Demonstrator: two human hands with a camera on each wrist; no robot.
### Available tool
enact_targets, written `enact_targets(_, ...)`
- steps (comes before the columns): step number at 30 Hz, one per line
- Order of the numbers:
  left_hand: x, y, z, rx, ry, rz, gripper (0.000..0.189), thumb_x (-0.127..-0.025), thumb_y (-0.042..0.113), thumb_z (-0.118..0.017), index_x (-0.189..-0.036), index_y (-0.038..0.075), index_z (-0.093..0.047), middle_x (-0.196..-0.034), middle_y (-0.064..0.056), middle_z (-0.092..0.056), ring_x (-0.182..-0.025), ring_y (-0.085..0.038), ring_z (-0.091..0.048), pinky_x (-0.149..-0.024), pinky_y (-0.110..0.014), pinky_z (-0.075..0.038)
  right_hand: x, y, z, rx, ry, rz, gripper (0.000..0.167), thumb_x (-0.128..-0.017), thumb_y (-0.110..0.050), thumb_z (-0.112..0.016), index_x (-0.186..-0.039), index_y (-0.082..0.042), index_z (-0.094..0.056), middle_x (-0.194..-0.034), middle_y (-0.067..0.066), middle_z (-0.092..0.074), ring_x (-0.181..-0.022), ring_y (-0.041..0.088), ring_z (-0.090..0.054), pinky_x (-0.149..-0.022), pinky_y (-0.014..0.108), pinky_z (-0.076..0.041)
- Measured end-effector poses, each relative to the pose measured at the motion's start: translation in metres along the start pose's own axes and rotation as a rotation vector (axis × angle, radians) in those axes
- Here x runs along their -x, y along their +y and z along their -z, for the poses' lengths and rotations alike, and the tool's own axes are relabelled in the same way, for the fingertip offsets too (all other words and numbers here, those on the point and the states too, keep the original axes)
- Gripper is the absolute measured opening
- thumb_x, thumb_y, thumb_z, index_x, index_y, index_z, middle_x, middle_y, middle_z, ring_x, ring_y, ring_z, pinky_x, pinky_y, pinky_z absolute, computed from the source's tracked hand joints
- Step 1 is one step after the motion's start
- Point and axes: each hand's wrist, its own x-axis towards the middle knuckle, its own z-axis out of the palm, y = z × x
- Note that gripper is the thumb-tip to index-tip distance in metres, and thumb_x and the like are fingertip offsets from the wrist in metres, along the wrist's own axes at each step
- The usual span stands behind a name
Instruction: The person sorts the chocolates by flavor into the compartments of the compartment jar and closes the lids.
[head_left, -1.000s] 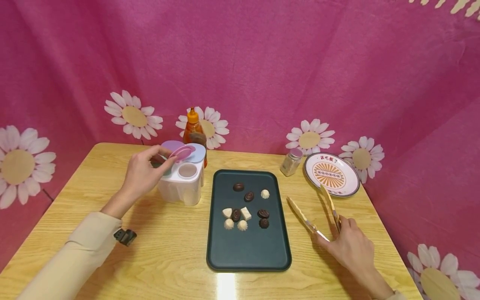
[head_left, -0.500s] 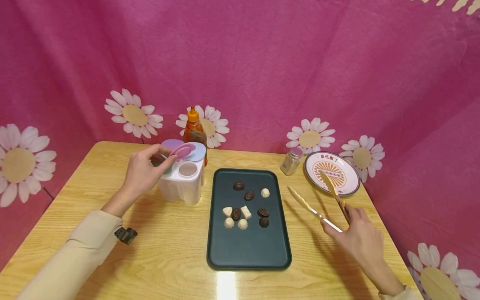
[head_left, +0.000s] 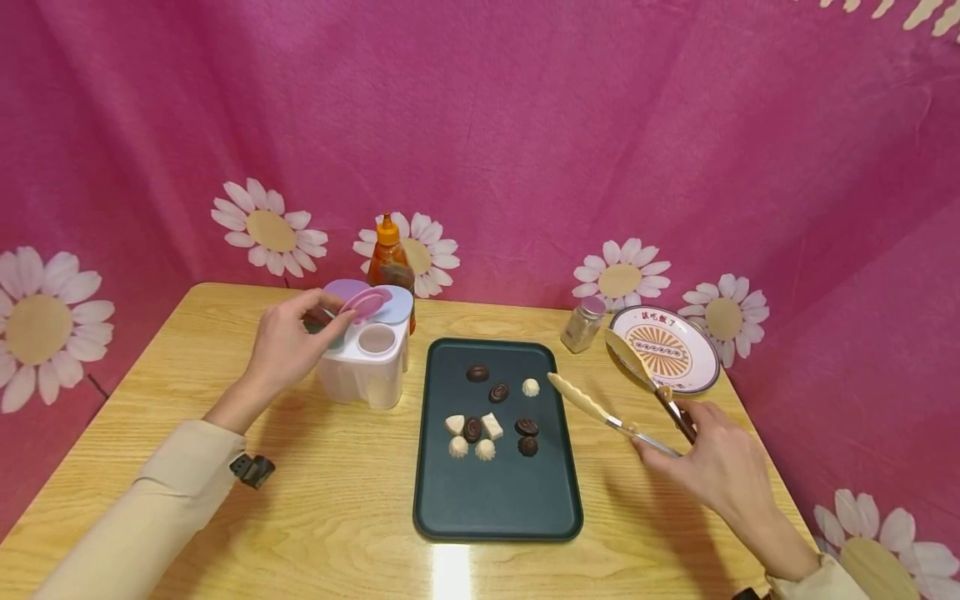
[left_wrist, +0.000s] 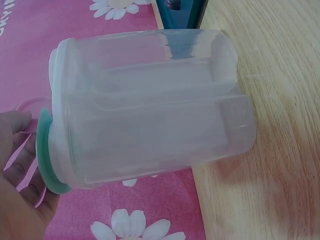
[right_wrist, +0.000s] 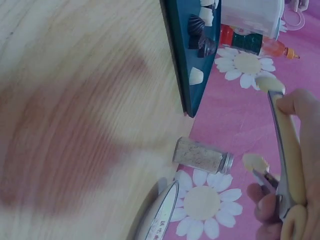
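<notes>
My left hand (head_left: 288,346) pinches the raised pink lid (head_left: 365,306) of a clear multi-part storage container (head_left: 358,379). Below that lid a round opening shows; the green lid (left_wrist: 44,152) sits beside my fingers in the left wrist view. In my right hand (head_left: 723,458) is a pair of tongs (head_left: 585,402), its arms spread apart with nothing between them. One tip is by the right edge of the dark green tray (head_left: 495,508), near a white chocolate (head_left: 531,387); the other is near the plate's left rim. Several dark chocolates (head_left: 498,392) and white ones lie on the tray.
A patterned plate (head_left: 701,354) and a jar with a purple lid (head_left: 582,325) stand at the back right. Behind the container is a sauce bottle (head_left: 387,258) with an orange cap. A pink flowered cloth (head_left: 480,150) hangs behind the table (head_left: 315,517).
My right hand has shifted right, and the tongs have swung leftward, bringing one tip to the tray's right edge. The left hand stays in place with the pink lid.
</notes>
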Motion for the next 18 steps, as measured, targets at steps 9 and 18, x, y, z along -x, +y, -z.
enact_targets(9,-0.0006,-0.001,-0.0003,-0.011,-0.009,0.007,0.02,-0.095,0.02,-0.08,-0.107,0.005,-0.076,-0.095,-0.016,-0.079,-0.083,-0.026,-0.069,-0.073,-0.008,-0.043,-0.0003,-0.0067,0.0008,0.082,-0.038,0.18,0.06,-0.059,-0.051,-0.089,-0.104,-0.016,-0.072,-0.077,-0.005,-0.06,-0.053,0.008,-0.046,-0.047,0.028,-0.032)
enact_targets(18,-0.0008,-0.0009,-0.0004,-0.014,-0.013,0.014,0.019,-0.095,0.021,-0.08,-0.105,0.005,-0.076,-0.092,-0.015,-0.078,-0.082,-0.025,-0.068,-0.073,-0.019,-0.049,-0.0006,-0.005,-0.0017,0.066,-0.089,0.303,0.046,-0.062,-0.044,-0.089,-0.099,-0.019,-0.076,-0.079,-0.011,-0.065,-0.054,0.002,-0.044,-0.046,0.023,-0.033)
